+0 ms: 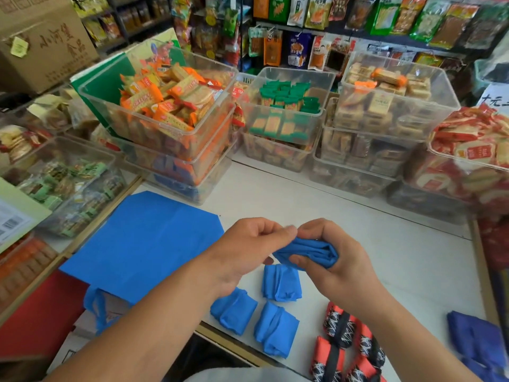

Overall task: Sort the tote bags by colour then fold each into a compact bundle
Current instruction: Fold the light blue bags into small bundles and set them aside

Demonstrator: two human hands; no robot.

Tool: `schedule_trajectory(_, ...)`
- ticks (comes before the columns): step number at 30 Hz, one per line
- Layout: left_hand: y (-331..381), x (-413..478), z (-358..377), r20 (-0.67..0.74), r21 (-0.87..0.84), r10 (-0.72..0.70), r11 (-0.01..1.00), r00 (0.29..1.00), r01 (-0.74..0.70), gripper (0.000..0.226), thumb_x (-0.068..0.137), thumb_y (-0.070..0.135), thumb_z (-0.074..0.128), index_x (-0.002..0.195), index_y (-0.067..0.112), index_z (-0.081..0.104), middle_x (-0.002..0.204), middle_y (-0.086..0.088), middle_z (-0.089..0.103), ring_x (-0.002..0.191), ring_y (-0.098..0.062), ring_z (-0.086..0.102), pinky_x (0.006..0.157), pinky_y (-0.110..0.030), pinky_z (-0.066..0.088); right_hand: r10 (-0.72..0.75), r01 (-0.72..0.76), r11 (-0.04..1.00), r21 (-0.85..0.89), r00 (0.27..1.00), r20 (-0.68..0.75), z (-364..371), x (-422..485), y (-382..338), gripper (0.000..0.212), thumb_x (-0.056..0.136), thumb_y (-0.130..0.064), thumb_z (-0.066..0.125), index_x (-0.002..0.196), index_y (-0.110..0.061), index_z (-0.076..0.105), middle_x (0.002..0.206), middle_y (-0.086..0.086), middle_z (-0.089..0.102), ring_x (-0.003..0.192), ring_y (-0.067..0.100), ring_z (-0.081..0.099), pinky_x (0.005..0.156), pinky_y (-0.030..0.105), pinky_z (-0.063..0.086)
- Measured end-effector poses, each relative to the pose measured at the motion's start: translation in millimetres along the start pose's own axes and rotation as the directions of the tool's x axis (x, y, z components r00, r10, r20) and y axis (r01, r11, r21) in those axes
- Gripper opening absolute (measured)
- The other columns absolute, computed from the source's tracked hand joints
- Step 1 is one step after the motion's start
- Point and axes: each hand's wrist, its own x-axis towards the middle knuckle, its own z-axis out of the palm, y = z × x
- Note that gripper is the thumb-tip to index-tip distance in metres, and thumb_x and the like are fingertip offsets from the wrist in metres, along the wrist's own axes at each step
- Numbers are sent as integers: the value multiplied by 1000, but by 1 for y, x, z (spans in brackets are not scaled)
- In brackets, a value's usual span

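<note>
The right grip [338, 266] curled around a part-folded blue bag [307, 252], held over the surface [385, 230] at centre frame, while the left grip [248, 249] pinched its upper end. Below them lay three blue bundles [281, 282], with red-and-black bundles [341, 323] at lower right. A flat bag [143, 244] lay at left, and dark blue bags [473, 340] at the right edge.

The scene was evenly and brightly lit, only soft shadows being cast on the white counter [399, 252], while straight lines were bent toward the edges by the wide lens and the far shelves [358, 20] were rendered slightly soft.
</note>
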Motion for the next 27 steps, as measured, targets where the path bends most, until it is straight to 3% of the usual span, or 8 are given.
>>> schedule_trajectory(2,1,0,-4,75,-22,-28,999,997,30,28,94,38,71,107,13,74,103,-3,77,92,-7,68,90,-34,53,-64,65,998,-28,998,22,-1,0,2,34,81,-6,81,104,-24,66,105,-9,66,98,20,66,79,25,53)
schedule_trajectory(8,0,2,-12,210,-35,-86,995,974,95,37,98,29,67,119,-2,66,96,1,72,86,-7,65,79,-30,47,-26,24,1000,15,988,153,-13,0,-1,32,82,-7,80,104,-28,68,105,-8,68,98,22,67,78,30,56)
schedule_trajectory(11,0,1,-10,271,-15,-88,995,959,96,25,101,25,63,112,3,67,93,2,72,84,-7,66,79,-29,49,-63,70,997,-29,979,195,-16,1,-3,29,82,-12,78,105,-26,67,104,-10,68,98,19,67,80,26,54)
schedule_trajectory(14,1,1,0,180,82,-26,997,983,12,16,101,24,63,103,8,67,90,0,71,77,-4,66,78,-26,54,-73,96,990,-103,975,209,-21,4,-1,26,82,-17,75,105,-25,66,101,-12,68,96,16,66,79,25,53)
schedule_trajectory(16,2,5,1,129,79,-8,997,992,-2,20,98,23,68,108,5,66,94,-8,73,78,-7,68,77,-26,57,-69,100,983,-152,978,195,-23,4,0,26,81,-20,73,104,-27,64,99,-13,66,94,15,65,77,26,52)
schedule_trajectory(20,5,5,-4,223,51,-88,996,971,78,33,97,25,70,115,-3,68,101,-14,74,85,-10,67,78,-29,55,-186,233,942,-243,962,201,-26,3,2,33,78,-14,72,107,-26,60,103,-13,62,97,13,62,78,34,53)
schedule_trajectory(23,8,4,-3,252,10,-111,994,961,112,36,99,25,67,114,-7,66,97,-9,70,81,-11,63,74,-29,52,-141,184,950,-251,974,179,-28,3,1,35,79,-18,71,107,-31,55,104,-12,62,95,13,62,76,37,53)
schedule_trajectory(27,12,3,-2,260,136,-117,987,959,84,30,103,29,61,108,1,68,98,-9,69,86,-14,61,73,-29,52,-98,138,968,-211,976,193,-27,2,0,35,81,-19,71,107,-33,51,106,-11,63,97,16,63,77,39,54)
